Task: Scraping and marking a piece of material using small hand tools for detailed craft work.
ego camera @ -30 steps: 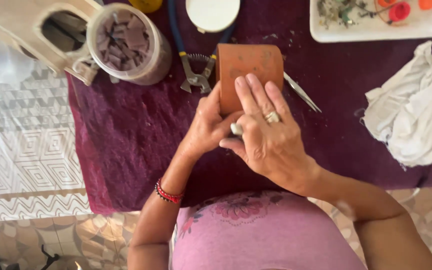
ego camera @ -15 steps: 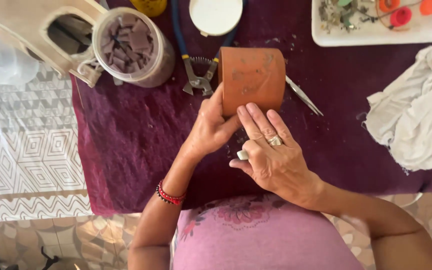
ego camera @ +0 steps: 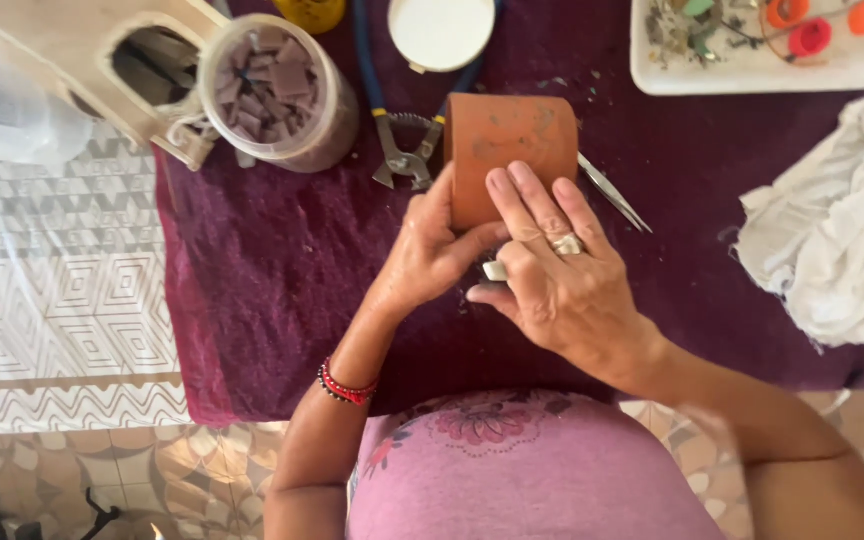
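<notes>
While pressing down on a terracotta pot [ego camera: 510, 145] lying on its side, near the far middle of a dark purple cloth [ego camera: 282, 280]: two bare hands, seen from above.

Left hand [ego camera: 432, 250] curled round the pot's near end, thumb along the side. Right hand [ego camera: 562, 280], with a ring [ego camera: 567, 244], laid flat on the pot's wall, fingers together and straight, thumb pinching a small pale piece [ego camera: 495, 270] just below the pot.

To do this well, probably best to keep the left grip firm against rolling, hold the piece by its edges, and press evenly with flat fingertips rather than nails. Hard to tell whether anything wet or sticky lies on the clay.

Just left of the pot, touching or nearly so: blue-handled nippers [ego camera: 404, 150]. Just right, poking out from behind: thin metal tweezers [ego camera: 612, 192]. Further left, a clear tub [ego camera: 277, 90] full of dull purple tile chips. At the far edge, a round white lid [ego camera: 442, 30]. Far right, a white tray [ego camera: 752, 75] of small bits and bright caps, and below it a crumpled white rag [ego camera: 832, 250].

Under the cloth's left side, a pale patterned table cover [ego camera: 52, 280]. Below that, a tiled floor [ego camera: 102, 470] in cream and grey. Bright, even daylight throughout.
</notes>
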